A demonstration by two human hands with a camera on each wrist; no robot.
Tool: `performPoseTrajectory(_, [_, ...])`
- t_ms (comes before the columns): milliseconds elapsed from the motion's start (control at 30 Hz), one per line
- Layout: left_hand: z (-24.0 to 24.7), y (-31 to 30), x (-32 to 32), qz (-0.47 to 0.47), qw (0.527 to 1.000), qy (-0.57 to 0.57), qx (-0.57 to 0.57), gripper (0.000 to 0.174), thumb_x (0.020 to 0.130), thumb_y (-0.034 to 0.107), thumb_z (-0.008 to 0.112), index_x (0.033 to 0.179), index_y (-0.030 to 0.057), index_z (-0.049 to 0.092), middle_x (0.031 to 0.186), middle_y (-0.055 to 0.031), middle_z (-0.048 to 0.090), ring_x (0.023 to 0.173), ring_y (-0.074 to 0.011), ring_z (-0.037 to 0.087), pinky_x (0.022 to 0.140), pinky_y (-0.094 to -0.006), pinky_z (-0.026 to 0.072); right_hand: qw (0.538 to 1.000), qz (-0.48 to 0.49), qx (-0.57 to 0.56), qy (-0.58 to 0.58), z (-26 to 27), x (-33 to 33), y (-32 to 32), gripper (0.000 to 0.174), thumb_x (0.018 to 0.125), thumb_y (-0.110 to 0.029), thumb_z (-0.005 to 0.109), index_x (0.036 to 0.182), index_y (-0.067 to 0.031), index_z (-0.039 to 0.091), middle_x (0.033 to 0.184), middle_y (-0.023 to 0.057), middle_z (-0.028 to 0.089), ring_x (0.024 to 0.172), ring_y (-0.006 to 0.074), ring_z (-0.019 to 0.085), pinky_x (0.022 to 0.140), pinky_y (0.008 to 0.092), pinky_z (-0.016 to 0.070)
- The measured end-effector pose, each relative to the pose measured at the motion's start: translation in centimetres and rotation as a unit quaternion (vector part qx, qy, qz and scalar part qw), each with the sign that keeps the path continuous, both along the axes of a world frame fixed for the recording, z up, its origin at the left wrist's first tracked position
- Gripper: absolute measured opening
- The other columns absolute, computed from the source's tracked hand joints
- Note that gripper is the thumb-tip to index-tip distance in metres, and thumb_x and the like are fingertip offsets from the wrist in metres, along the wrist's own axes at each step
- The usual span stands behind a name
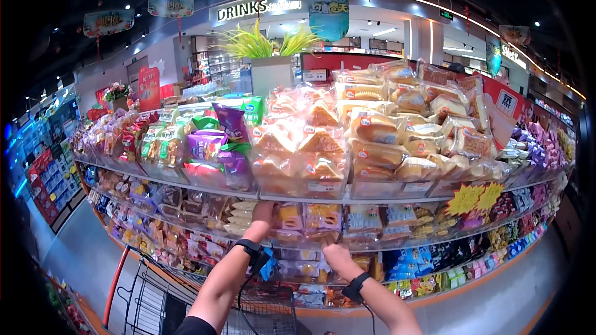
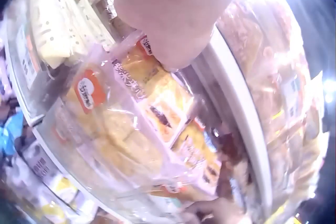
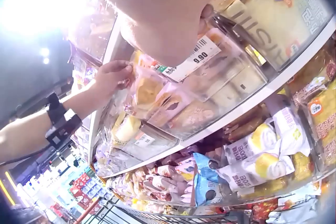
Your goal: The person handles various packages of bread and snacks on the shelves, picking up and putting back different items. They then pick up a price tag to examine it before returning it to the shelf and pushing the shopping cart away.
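Note:
On the second shelf, my left hand [image 1: 265, 216] reaches in at the top of a clear bag of yellow bread [image 2: 126, 134] with orange labels. In the right wrist view the left hand's curled fingers [image 3: 125, 68] pinch at the bag's upper edge. My right hand [image 1: 336, 254] is at the front of the same shelf, to the right, beside a price tag [image 3: 194, 58] reading 9.90. Its curled fingers show low in the left wrist view, close to a second bread bag [image 2: 197, 153]; cannot tell whether they grip anything.
Above, a white shelf edge [image 1: 298, 200] carries packed sandwiches [image 1: 276, 139] and bread rolls [image 1: 375, 127]. Pale flat packs [image 2: 50, 24] stand left of the yellow bread. Lower shelves hold blue bags [image 1: 406, 265] and other snacks. A wire shopping cart [image 1: 146, 298] stands at the lower left.

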State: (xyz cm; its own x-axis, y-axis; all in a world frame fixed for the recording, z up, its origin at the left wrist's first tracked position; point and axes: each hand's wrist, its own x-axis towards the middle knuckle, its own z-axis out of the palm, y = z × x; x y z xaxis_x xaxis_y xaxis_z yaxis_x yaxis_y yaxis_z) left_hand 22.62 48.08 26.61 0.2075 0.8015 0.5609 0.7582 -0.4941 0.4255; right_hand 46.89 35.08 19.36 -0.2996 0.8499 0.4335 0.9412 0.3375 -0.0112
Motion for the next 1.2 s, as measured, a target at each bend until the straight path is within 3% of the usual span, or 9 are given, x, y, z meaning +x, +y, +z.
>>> performPoseTrajectory(467, [-0.2, -2.4, 1.2, 0.004, 0.984, -0.003, 0.178, 0.021, 0.076, 0.008, 0.059, 0.097, 0.0033, 0.061, 0.1, -0.0217, 0.057, 0.102, -0.0421, 0.048, 0.087, -0.0512, 0.037, 0.997, 0.006, 0.052, 0.062, 2.1, 0.3, -2.6, 0.025, 0.078, -0.009, 0.057, 0.104, -0.0084, 0.056, 0.078, 0.0112, 0.06, 0.061, 0.0287, 0.063, 0.051, 0.0409, 0.0503])
performPoseTrajectory(667, [-0.3, -11.0, -0.5, 0.028, 0.999, -0.025, 0.011, 0.039, 0.083, 0.014, 0.058, 0.118, -0.0008, 0.051, 0.114, -0.0226, 0.055, 0.114, -0.04, 0.047, 0.099, -0.0458, 0.0362, 0.922, 0.017, -0.002, 0.386, 3.1, -0.9, -5.2, 0.017, 0.089, -0.019, 0.056, 0.101, -0.0073, 0.055, 0.083, 0.0189, 0.064, 0.07, 0.0318, 0.064, 0.062, 0.0378, 0.0509])
performPoseTrajectory(733, [-0.7, -15.1, 0.1, -0.044, 0.98, -0.092, 0.171, 0.042, 0.086, 0.016, 0.06, 0.122, -0.0021, 0.049, 0.117, -0.021, 0.056, 0.113, -0.0364, 0.051, 0.099, -0.0405, 0.0391, 0.86, 0.027, -0.099, 0.5, 3.0, -2.3, -6.5, 0.013, 0.09, -0.015, 0.057, 0.096, -0.0033, 0.057, 0.082, 0.0108, 0.065, 0.07, 0.0166, 0.064, 0.064, 0.0279, 0.0492])
performPoseTrajectory(833, [-3.2, -20.5, 1.3, -0.151, 0.906, -0.358, -0.167, 0.041, 0.09, 0.023, 0.061, 0.121, -0.0016, 0.05, 0.116, -0.0123, 0.057, 0.099, -0.017, 0.058, 0.085, -0.0316, 0.0482, 0.738, 0.096, -0.202, 0.636, 3.5, -4.6, -10.0, 0.013, 0.09, -0.011, 0.06, 0.094, 0.0011, 0.058, 0.083, 0.0015, 0.063, 0.076, 0.0052, 0.057, 0.064, 0.021, 0.0462])
performPoseTrajectory(867, [-2.9, -22.2, 1.1, -0.207, 0.788, -0.467, -0.343, 0.034, 0.091, 0.021, 0.06, 0.116, -0.0008, 0.054, 0.105, -0.0074, 0.06, 0.084, -0.0094, 0.059, 0.073, -0.0259, 0.0511, 0.746, 0.102, -0.201, 0.626, 3.9, -5.3, -10.8, 0.016, 0.09, -0.013, 0.061, 0.097, 0.0014, 0.058, 0.085, 0.0031, 0.063, 0.077, 0.0064, 0.058, 0.065, 0.0219, 0.0473])
performPoseTrajectory(933, [-3.9, -24.1, 0.7, -0.22, 0.823, -0.414, -0.32, 0.025, 0.092, 0.017, 0.059, 0.109, -0.0004, 0.057, 0.091, -0.0032, 0.063, 0.072, -0.0061, 0.058, 0.063, -0.022, 0.0499, 0.761, 0.11, -0.199, 0.607, 4.0, -6.3, -12.6, 0.023, 0.089, -0.015, 0.062, 0.104, 0.002, 0.058, 0.088, 0.0063, 0.065, 0.079, 0.0087, 0.06, 0.068, 0.0237, 0.0496])
performPoseTrajectory(967, [-3.2, -25.5, 1.0, -0.194, 0.791, -0.486, -0.318, 0.018, 0.092, 0.015, 0.059, 0.102, 0.0001, 0.059, 0.082, -0.001, 0.063, 0.069, -0.0069, 0.058, 0.061, -0.0223, 0.0492, 0.73, 0.109, -0.218, 0.638, 4.6, -6.9, -13.5, 0.026, 0.088, -0.014, 0.064, 0.107, 0.0025, 0.059, 0.089, 0.006, 0.065, 0.079, 0.0085, 0.06, 0.069, 0.0234, 0.0501])
performPoseTrajectory(1100, [-4.5, -28.2, 1.2, -0.114, 0.784, -0.545, -0.276, 0.018, 0.094, 0.018, 0.056, 0.098, 0.0009, 0.059, 0.083, -0.0009, 0.064, 0.069, -0.0056, 0.058, 0.06, -0.0213, 0.0478, 0.733, 0.135, -0.262, 0.613, 5.6, -8.3, -16.0, 0.027, 0.088, -0.013, 0.064, 0.109, 0.0022, 0.057, 0.09, 0.0055, 0.064, 0.077, 0.0064, 0.059, 0.065, 0.0205, 0.0477])
performPoseTrajectory(1200, [-5.5, -28.9, 0.7, -0.092, 0.775, -0.556, -0.287, 0.022, 0.095, 0.021, 0.052, 0.097, 0.0003, 0.059, 0.081, -0.0012, 0.063, 0.069, -0.0056, 0.057, 0.059, -0.0206, 0.0463, 0.793, 0.112, -0.253, 0.542, 4.5, -8.2, -15.7, 0.026, 0.088, -0.011, 0.062, 0.109, 0.0027, 0.057, 0.091, 0.0067, 0.065, 0.079, 0.0076, 0.06, 0.066, 0.0216, 0.0482])
